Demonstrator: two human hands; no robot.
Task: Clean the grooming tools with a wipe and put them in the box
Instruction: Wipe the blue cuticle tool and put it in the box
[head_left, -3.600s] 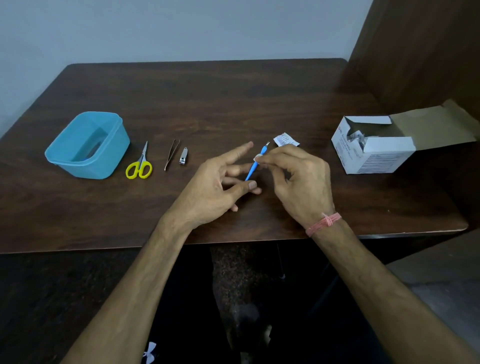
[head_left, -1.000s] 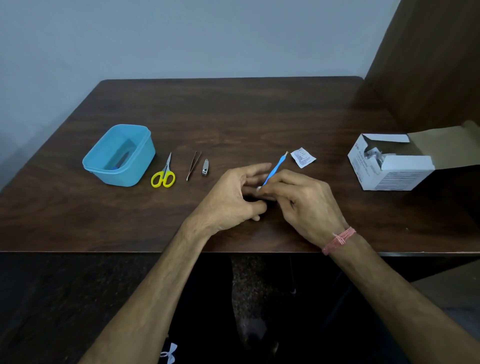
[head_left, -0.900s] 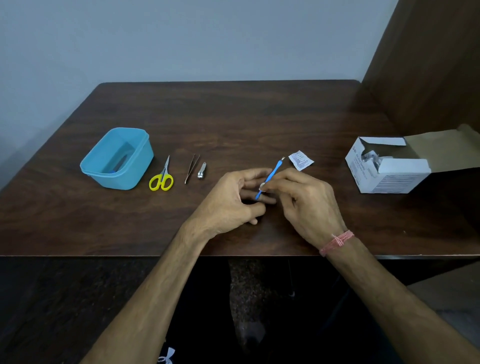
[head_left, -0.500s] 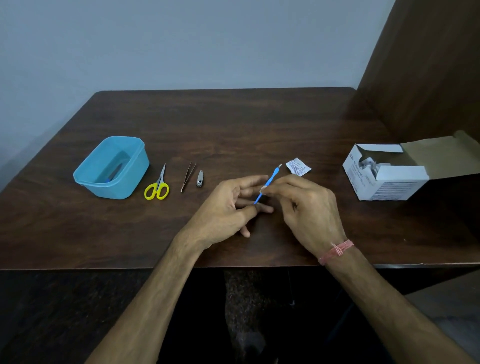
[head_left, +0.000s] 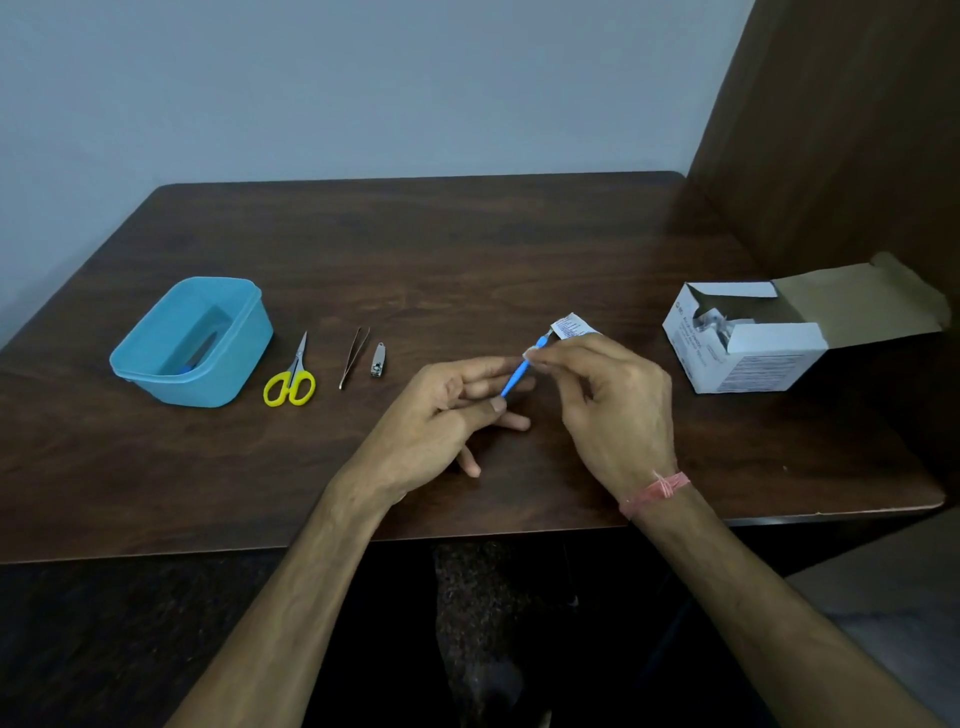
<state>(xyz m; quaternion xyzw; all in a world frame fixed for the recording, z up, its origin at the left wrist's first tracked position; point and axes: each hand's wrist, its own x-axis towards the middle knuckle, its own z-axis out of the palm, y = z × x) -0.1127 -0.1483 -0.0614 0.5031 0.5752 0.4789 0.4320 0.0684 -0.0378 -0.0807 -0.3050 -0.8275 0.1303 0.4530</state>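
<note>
thin blue stick (head_left: 516, 375), metal tip at 1 o'clock, tilted over table (head_left: 467, 249) centre. left hand (head_left: 447, 410) pinches lower end; right hand (head_left: 608, 400) fingertips pinch upper shaft, wipe not discernible. blue box (head_left: 156, 374) at 9 o'clock; scissors (head_left: 291, 376), tweezers (head_left: 354, 349), clipper (head_left: 377, 359) beside it.

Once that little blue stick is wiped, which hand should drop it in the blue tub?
Probably the left hand: it already holds the blue stick and is nearer the blue tub. The right hand pinches the stick's upper end.
</note>
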